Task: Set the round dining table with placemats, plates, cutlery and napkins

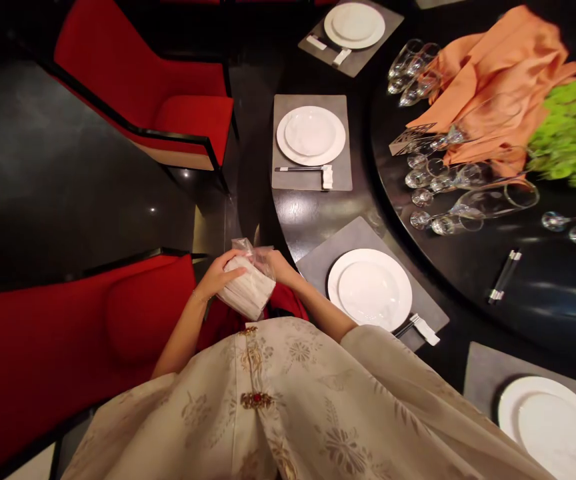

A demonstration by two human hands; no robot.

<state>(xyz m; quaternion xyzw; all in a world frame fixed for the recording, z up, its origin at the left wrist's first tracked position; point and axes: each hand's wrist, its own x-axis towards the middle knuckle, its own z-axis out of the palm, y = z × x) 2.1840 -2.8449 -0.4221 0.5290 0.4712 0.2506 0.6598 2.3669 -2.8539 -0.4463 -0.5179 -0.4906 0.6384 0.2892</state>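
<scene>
Two hands: my left hand (pixel 217 275) and my right hand (pixel 272 264) are raised close together before my chest, just beside the curved edge of the desk (pixel 293 230).
Left hand: closed, curled over a folded white bundle (pixel 246 288) and gripping it.
Right hand: closed, pinching a clear plastic bag (pixel 244 248) at the bundle's far end.
Bundle: held in the air between my hands, touching the gathered bag; I cannot tell whether it is paper or cloth.
Work in hand: both hands are holding the bundle and bag together.
Nearest setting: a white porcelain plate (pixel 369 290) on a grey placemat (pixel 363 247), with chopsticks (pixel 405 327) beside it.
Further along the desk: stemmed wine glasses (pixel 488 207), an orange cloth napkin (pixel 493 87) and green flowers (pixel 573 133).
Beside me: red upholstered chairs (pixel 143 327); my embroidered beige robe (pixel 288 400) fills the view below my hands.
</scene>
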